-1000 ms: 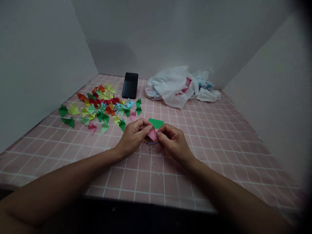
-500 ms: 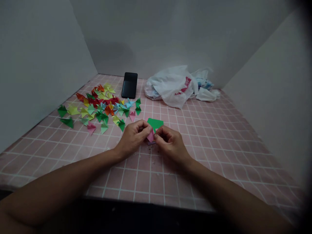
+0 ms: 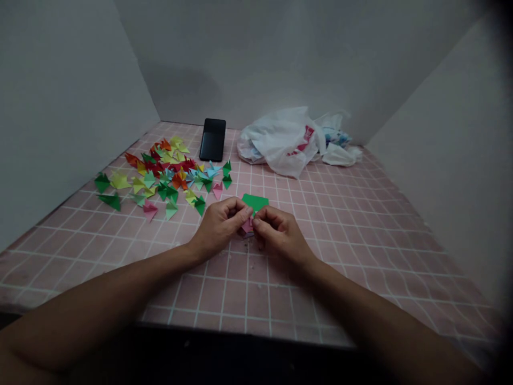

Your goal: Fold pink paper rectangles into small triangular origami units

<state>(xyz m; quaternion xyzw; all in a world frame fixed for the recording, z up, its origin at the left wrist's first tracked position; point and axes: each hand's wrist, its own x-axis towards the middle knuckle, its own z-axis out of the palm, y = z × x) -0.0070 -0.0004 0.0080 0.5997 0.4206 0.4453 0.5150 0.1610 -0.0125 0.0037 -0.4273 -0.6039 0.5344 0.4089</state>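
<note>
**Pinched together, front and centre**

White walls (image 3: 60,107) box in a pink grid-patterned mat (image 3: 344,235); a crumpled white plastic bag (image 3: 280,143) lies at the back, just right of a black smartphone (image 3: 212,139); a scattered heap of folded multicoloured origami units (image 3: 168,174) spreads over the mat's left side; the left hand (image 3: 218,230) and right hand (image 3: 280,232) meet near the middle, fingertips clamped together on a pink folded paper piece (image 3: 247,226); a green paper piece (image 3: 255,202) touches its far side, though whether it is held I cannot tell; tiny paper crumbs (image 3: 252,248) lie just below.
</note>
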